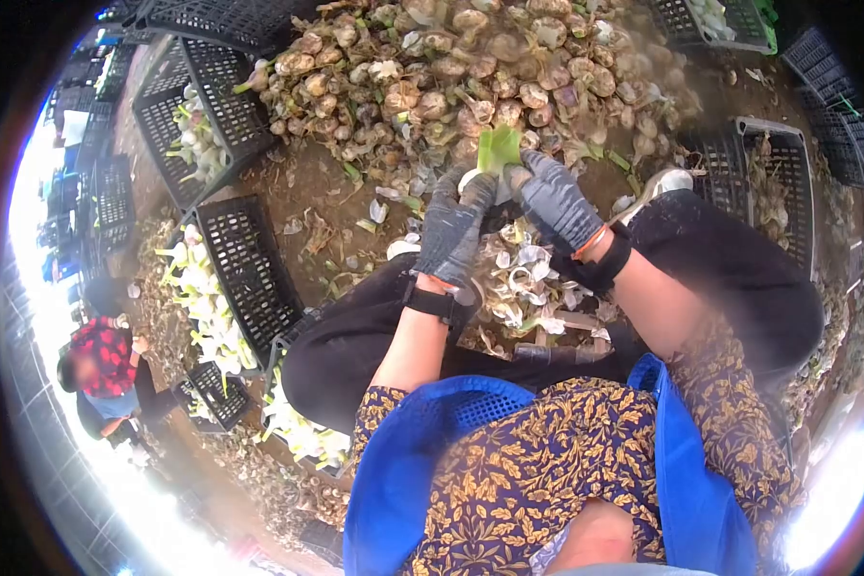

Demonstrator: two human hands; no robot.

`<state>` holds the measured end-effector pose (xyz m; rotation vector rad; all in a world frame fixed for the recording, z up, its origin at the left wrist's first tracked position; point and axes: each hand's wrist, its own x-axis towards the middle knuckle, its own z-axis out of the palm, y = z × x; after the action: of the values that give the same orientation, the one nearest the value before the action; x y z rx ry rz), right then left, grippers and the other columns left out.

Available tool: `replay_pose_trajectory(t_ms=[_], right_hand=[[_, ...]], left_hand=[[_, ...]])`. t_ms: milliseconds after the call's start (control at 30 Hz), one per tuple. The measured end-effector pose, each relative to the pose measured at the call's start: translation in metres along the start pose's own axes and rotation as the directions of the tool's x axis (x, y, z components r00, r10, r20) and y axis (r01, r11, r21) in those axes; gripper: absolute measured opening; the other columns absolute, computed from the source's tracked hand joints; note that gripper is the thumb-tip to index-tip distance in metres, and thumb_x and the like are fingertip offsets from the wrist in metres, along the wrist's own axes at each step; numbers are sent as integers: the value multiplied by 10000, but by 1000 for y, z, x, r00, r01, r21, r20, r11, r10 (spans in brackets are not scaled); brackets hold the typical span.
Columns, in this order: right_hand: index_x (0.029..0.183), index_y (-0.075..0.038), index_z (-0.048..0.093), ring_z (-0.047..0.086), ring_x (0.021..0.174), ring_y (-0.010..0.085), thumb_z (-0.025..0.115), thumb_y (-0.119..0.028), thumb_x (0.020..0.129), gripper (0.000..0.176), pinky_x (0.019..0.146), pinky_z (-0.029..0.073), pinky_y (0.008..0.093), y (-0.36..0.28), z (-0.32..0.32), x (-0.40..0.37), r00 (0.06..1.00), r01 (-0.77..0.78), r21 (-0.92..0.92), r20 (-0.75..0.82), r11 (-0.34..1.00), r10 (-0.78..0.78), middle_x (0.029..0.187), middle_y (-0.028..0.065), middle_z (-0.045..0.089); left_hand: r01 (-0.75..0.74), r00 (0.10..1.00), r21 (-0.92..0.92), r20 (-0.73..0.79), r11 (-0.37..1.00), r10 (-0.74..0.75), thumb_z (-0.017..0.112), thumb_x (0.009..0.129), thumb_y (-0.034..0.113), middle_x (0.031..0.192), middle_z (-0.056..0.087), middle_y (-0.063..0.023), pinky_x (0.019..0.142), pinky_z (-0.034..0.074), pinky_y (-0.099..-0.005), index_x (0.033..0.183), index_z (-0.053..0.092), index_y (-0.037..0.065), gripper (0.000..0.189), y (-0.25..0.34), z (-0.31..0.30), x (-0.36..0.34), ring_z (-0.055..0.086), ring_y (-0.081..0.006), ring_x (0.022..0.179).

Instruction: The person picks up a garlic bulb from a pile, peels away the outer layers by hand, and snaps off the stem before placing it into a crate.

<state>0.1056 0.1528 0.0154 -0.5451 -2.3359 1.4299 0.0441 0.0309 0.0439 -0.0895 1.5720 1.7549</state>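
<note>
Both hands wear dark grey gloves and meet in front of my knees, at the near edge of a heap of unpeeled garlic (413,96). My left hand (454,226) is closed around a garlic bulb (468,180), whose white side shows by the thumb. A broad pale green stem (498,149) sticks up between the two hands. The fingers of my right hand (559,202) are bent in and pinch the same garlic at its stem side. The fingertips partly hide the bulb. Loose white garlic skins (523,274) lie below the hands, between my legs.
Black plastic crates with trimmed garlic stand at the left, among them a tilted crate (250,274) and a farther crate (197,115). Another crate (778,192) with dry scraps is at the right. A person in a red checked top (103,355) sits at far left.
</note>
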Motion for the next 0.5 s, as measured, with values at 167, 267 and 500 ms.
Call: replay_pose_trajectory(t_ms=[167,267,500], right_hand=[[862,22,527,535,658,311,457,-66,801,128,593,429,352,0,-8,4,929,-363,492,257,791,266,694,155,539],[881,31,530,558,666,275,484,-98,797,162,596,439,321,-3,-11,7,937,-245,200,301,949,179,760,167,564],[973,-33,523,592,732,161,441,-232,875,237,619,511,296,-14,-7,0,842,-440,883,342,165,416,883,73,580]], left_hand=[[40,974,-407,219,912,55,485,866,213,970,573,-110,637,515,-304,1109,451,60,289,2,1,0,599,-220,834],[131,986,-216,127,968,-105,515,848,297,958,576,-86,578,507,-286,1107,463,89,336,0,-3,-1,599,-192,787],[62,991,-303,-93,951,-94,529,827,383,764,580,-10,414,399,-178,920,566,109,292,9,-7,7,556,-97,612]])
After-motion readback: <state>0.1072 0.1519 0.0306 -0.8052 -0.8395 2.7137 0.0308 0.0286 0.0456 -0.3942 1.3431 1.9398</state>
